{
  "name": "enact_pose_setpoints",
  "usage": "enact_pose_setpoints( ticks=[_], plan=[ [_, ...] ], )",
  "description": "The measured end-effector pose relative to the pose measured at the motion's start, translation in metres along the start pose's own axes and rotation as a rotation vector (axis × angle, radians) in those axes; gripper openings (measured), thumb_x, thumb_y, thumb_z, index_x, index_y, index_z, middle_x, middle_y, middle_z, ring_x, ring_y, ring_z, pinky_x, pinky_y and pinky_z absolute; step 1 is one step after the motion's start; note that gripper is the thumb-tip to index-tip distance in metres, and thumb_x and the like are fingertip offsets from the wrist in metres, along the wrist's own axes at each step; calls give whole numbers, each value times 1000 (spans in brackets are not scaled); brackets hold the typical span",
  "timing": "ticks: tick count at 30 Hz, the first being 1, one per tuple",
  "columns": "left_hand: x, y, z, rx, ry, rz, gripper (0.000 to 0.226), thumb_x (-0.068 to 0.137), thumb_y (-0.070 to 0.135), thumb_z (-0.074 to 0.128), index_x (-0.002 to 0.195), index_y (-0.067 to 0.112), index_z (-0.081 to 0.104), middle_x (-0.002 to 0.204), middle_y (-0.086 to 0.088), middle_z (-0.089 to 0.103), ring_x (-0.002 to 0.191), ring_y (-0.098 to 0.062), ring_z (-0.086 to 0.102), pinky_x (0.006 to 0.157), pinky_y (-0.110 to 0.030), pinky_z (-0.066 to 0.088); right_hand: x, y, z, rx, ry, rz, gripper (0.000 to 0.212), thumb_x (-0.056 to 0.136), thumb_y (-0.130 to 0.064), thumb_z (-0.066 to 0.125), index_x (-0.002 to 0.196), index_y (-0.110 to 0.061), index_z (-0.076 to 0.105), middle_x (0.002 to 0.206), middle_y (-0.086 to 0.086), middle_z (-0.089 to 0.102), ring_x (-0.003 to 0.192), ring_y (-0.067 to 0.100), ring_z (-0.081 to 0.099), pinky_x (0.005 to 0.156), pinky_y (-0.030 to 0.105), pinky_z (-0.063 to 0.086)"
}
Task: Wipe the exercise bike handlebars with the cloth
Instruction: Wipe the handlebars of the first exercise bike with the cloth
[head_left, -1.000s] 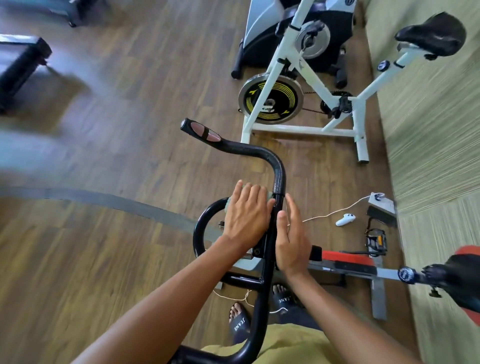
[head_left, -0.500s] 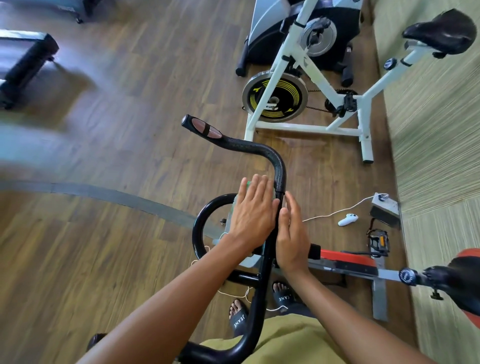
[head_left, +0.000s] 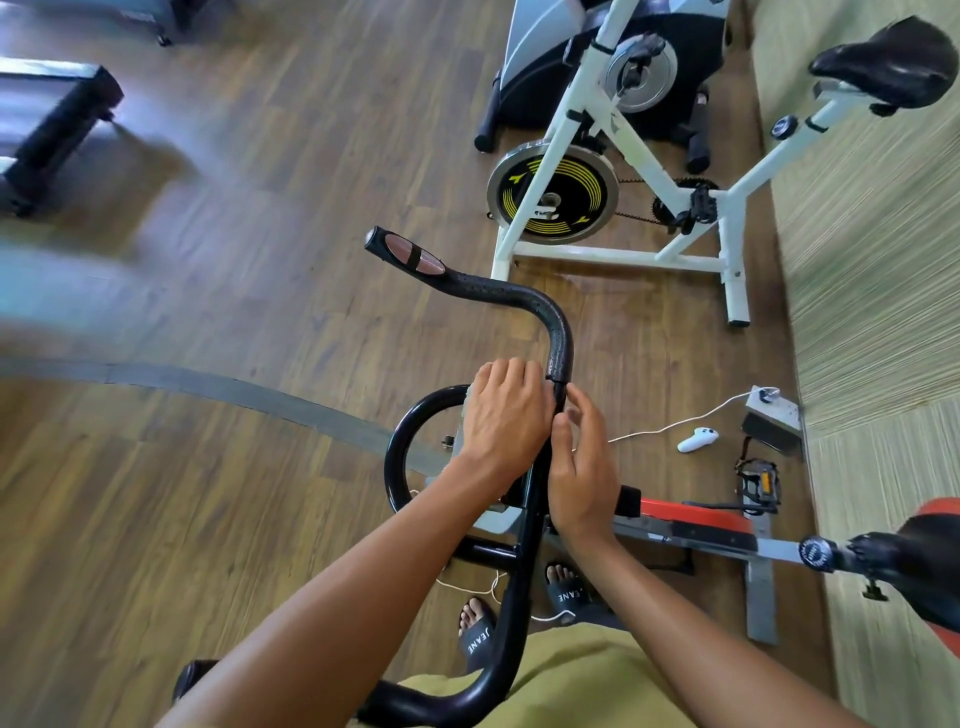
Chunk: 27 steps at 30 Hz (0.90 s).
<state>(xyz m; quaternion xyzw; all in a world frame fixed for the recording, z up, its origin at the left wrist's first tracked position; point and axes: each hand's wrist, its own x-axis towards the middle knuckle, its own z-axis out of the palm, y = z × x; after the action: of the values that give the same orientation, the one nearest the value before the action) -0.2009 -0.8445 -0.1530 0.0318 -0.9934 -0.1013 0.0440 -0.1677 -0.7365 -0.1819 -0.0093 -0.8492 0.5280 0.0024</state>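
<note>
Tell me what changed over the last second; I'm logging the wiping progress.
The right hand, flat beside the handlebar before, has bent its fingers toward the bar below the foam grip. The left hand went from flat to curled over the bar's middle; any cloth is hidden. Both hands kept their place; the handlebar did not move.

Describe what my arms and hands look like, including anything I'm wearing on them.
Both forearms are bare as far as the picture shows, with no sleeves. The left hand and the right hand wear no gloves, and no watch, bracelet or ring is visible. Below them show an olive-yellow garment and black slide sandals with white lettering.
</note>
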Motion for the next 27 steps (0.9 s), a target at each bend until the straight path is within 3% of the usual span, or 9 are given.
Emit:
enact_pose_setpoints(
  ticks=[6, 13, 16, 19, 24, 25, 27],
  plan=[
    [20, 0, -21, 72, -236, 37, 33, 101, 27, 38, 81, 17, 62, 85, -4, 68, 82, -28, 63, 68, -37, 40, -1, -1, 1, -5, -7, -9, 46, 102, -51, 28, 140, -32, 44, 132, -10, 57, 117, 5, 57, 92, 40, 54],
    [30, -28, -28, -8, -375, -129, 45, 101, 36, 32, 67, 17, 53, 70, -1, 55, 63, -22, 52, 57, -32, 33, 1, -2, -2, -43, -38, -20, 45, 104, -47, 30, 143, -29, 43, 135, -9, 55, 119, 2, 53, 93, 32, 51],
    [27, -49, -36, -109, -415, -281, 43, 103, 33, 34, 68, 16, 53, 70, -3, 59, 58, -15, 51, 54, -30, 38, 3, 0, -1, -60, -56, -27, 41, 106, -43, 33, 144, -30, 42, 139, -13, 51, 115, -13, 44, 92, 22, 44],
    [13, -77, -39, -284, -438, -533, 40, 102, 33, 36, 77, 12, 59, 78, -9, 62, 66, -20, 55, 68, -34, 49, 5, 0, -1, -84, -77, -48, 45, 104, -44, 35, 145, -28, 41, 144, -15, 46, 124, -12, 37, 101, 17, 35],
    [-21, -79, -48, -410, -296, -946, 30, 100, 30, 35, 89, 8, 51, 79, -11, 49, 83, -31, 46, 78, -35, 35, 6, -1, -1, -176, -89, -127, 47, 105, -40, 42, 147, -20, 41, 155, -2, 40, 136, -7, 24, 106, 6, 17],
    [-25, -77, -48, -431, -268, -996, 30, 100, 30, 34, 93, 7, 51, 83, -12, 50, 88, -31, 45, 79, -36, 35, 6, -1, -2, -173, -89, -127, 47, 104, -40, 43, 147, -19, 41, 154, -2, 40, 135, -7, 25, 107, 6, 18],
    [-34, -75, -48, -488, -214, -1077, 33, 99, 32, 33, 98, 7, 53, 95, -15, 52, 93, -33, 46, 83, -39, 37, 7, 0, -1, -155, -103, -133, 48, 104, -42, 42, 147, -20, 40, 154, -1, 41, 140, 4, 33, 113, 20, 30]
  ],
)
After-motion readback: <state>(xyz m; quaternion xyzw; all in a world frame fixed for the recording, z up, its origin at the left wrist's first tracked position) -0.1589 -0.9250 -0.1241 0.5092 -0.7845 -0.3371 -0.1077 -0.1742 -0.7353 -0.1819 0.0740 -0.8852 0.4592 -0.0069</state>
